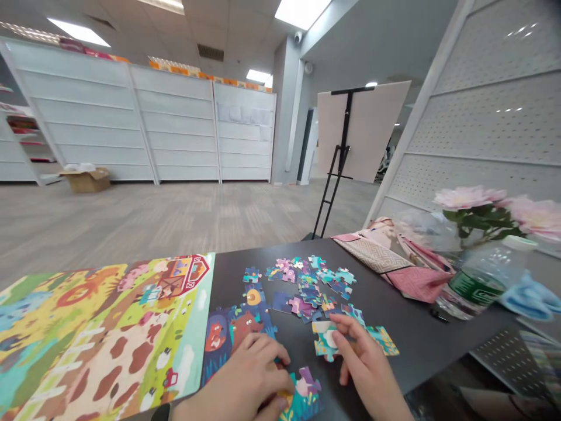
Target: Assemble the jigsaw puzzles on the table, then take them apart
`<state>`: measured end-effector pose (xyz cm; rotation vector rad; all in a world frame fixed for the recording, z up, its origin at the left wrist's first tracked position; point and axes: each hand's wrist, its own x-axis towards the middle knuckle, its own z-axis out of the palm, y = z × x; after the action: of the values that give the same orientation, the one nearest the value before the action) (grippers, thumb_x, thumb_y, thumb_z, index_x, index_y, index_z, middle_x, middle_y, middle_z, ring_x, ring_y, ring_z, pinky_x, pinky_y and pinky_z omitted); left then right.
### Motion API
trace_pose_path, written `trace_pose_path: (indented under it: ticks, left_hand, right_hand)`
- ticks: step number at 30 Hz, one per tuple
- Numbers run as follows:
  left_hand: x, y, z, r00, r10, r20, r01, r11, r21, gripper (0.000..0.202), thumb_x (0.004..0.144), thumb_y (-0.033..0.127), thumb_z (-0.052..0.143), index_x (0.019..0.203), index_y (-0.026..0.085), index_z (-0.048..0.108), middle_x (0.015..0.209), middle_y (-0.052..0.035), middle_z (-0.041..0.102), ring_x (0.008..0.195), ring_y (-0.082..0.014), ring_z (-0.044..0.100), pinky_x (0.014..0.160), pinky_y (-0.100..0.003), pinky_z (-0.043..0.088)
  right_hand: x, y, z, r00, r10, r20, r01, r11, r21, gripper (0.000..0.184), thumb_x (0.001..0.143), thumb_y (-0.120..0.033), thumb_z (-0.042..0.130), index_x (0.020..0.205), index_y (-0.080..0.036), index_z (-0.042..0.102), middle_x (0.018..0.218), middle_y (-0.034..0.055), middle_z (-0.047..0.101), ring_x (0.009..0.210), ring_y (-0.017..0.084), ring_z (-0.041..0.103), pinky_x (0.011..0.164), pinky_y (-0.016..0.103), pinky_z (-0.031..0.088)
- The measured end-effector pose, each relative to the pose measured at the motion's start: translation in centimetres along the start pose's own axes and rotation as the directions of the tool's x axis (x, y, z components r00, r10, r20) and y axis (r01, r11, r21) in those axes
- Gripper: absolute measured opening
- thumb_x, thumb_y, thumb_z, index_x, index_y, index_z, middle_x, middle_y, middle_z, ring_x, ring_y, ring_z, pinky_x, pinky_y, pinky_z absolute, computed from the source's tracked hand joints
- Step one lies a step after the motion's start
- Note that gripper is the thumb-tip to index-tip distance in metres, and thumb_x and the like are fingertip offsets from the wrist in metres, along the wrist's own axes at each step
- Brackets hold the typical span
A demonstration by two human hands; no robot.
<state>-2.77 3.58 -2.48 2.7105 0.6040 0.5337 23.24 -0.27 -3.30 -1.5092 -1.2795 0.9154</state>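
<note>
Right fingers [346,345] spread, touching jigsaw piece [323,345] | left fingers [269,362] curled beside teal piece [302,403], hold unclear

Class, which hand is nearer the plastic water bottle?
Right. The right hand is down and left of the plastic water bottle; the left hand lies farther left, beyond the right hand.

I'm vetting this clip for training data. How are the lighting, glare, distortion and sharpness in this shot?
In the head view, the ceiling light panels give even light without hard shadows, wide-angle distortion bows the white shelving units, the water bottle shows glare and looks stretched near the edge, and the right hand looks fairly sharp.
</note>
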Motion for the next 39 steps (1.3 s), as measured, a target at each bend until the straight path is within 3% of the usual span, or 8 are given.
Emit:
trace_pose_path:
  ticks: [3, 8, 14, 16, 21, 26, 33, 39]
  left_hand:
    - [0.0, 0.0, -0.1, 1.000, 0.008, -0.002, -0.008, 1.000, 0.003, 0.011, 0.093, 0.023, 0.068, 0.103, 0.028, 0.066, 0.115, 0.0001, 0.062, 0.107, -0.0207, 0.058, 0.097, -0.035, 0.038]
    - [0.0, 0.0, 0.1, 1.000, 0.017, -0.023, -0.017, 1.000, 0.019, 0.013, 0.092, 0.023, 0.070, 0.104, 0.029, 0.066, 0.114, 0.0006, 0.062, 0.106, -0.0203, 0.059, 0.096, -0.035, 0.037]
    - [-0.1, -0.5, 0.8, 0.999, 0.029, -0.034, -0.028, 0.999, 0.030, 0.013, 0.090, 0.024, 0.072, 0.102, 0.029, 0.066, 0.114, 0.0007, 0.062, 0.106, -0.0217, 0.059, 0.095, -0.036, 0.037]
    - [-0.1, -0.8, 1.1, 0.999, 0.032, -0.032, -0.031, 0.999, 0.033, 0.016, 0.090, 0.025, 0.073, 0.104, 0.030, 0.066, 0.115, 0.0009, 0.062, 0.106, -0.0213, 0.059, 0.095, -0.035, 0.036]
    - [-0.2, -1.7, 2.1, 0.998, 0.053, -0.038, -0.051, 0.998, 0.041, 0.017, 0.090, 0.029, 0.075, 0.104, 0.032, 0.066, 0.115, 0.0011, 0.061, 0.107, -0.0212, 0.058, 0.094, -0.035, 0.036]
    - [-0.2, -2.9, 3.7, 0.993, 0.087, -0.076, -0.083, 0.995, 0.054, 0.014, 0.093, 0.033, 0.074, 0.104, 0.032, 0.066, 0.114, 0.0015, 0.062, 0.104, -0.0203, 0.059, 0.093, -0.034, 0.036]
    - [-0.2, -3.3, 4.1, 0.991, 0.112, -0.079, -0.106, 0.992, 0.072, 0.011, 0.096, 0.038, 0.071, 0.102, 0.031, 0.066, 0.114, 0.0012, 0.062, 0.103, -0.0196, 0.059, 0.092, -0.033, 0.036]
    - [-0.2, -2.5, 3.1, 0.995, 0.071, -0.069, -0.067, 0.996, 0.056, 0.014, 0.094, 0.033, 0.072, 0.106, 0.031, 0.065, 0.116, 0.0009, 0.061, 0.107, -0.0207, 0.059, 0.095, -0.035, 0.035]
  right_hand:
    - [0.1, -0.3, 0.0, 0.999, -0.041, 0.032, 0.041, 0.999, 0.003, 0.045, 0.090, -0.057, 0.059, 0.118, -0.023, 0.065, 0.091, 0.0037, 0.069, 0.052, 0.014, 0.062, 0.052, 0.029, 0.055]
    - [0.1, -0.5, 0.1, 0.987, -0.157, 0.046, 0.159, 0.986, -0.054, 0.041, 0.087, -0.039, 0.063, 0.124, -0.022, 0.064, 0.110, 0.0095, 0.070, 0.096, 0.023, 0.069, 0.079, 0.031, 0.058]
    - [-0.2, -0.7, 0.8, 0.983, -0.157, 0.096, 0.179, 0.932, -0.315, 0.036, 0.088, -0.031, 0.060, 0.123, -0.024, 0.066, 0.099, 0.0043, 0.070, 0.068, 0.016, 0.062, 0.069, 0.029, 0.054]
    - [-0.2, -0.8, 0.4, 0.969, -0.228, 0.098, 0.248, 0.914, -0.321, 0.032, 0.094, -0.032, 0.054, 0.122, -0.025, 0.067, 0.102, 0.0049, 0.070, 0.075, 0.017, 0.064, 0.074, 0.030, 0.055]
    - [0.6, -0.7, -2.2, 0.922, -0.352, 0.164, 0.388, 0.825, -0.410, 0.037, 0.102, -0.027, 0.037, 0.112, -0.028, 0.072, 0.107, 0.0076, 0.069, 0.100, 0.022, 0.066, 0.089, 0.038, 0.053]
    - [1.9, 0.4, -4.3, 0.857, -0.419, 0.299, 0.514, 0.669, -0.537, 0.036, 0.100, -0.023, 0.042, 0.110, -0.035, 0.074, 0.122, 0.0060, 0.069, 0.120, 0.026, 0.060, 0.104, 0.050, 0.047]
    - [1.0, 4.4, -11.7, 0.931, -0.356, 0.075, 0.304, 0.649, -0.697, 0.036, 0.091, -0.040, 0.054, 0.118, -0.027, 0.074, 0.137, 0.0123, 0.064, 0.130, 0.034, 0.056, 0.110, 0.058, 0.045]
    - [-1.8, 3.8, -12.1, 0.924, -0.359, 0.133, 0.328, 0.565, -0.757, 0.031, 0.090, -0.043, 0.062, 0.112, -0.026, 0.075, 0.116, 0.0102, 0.074, 0.108, 0.026, 0.071, 0.095, 0.036, 0.060]
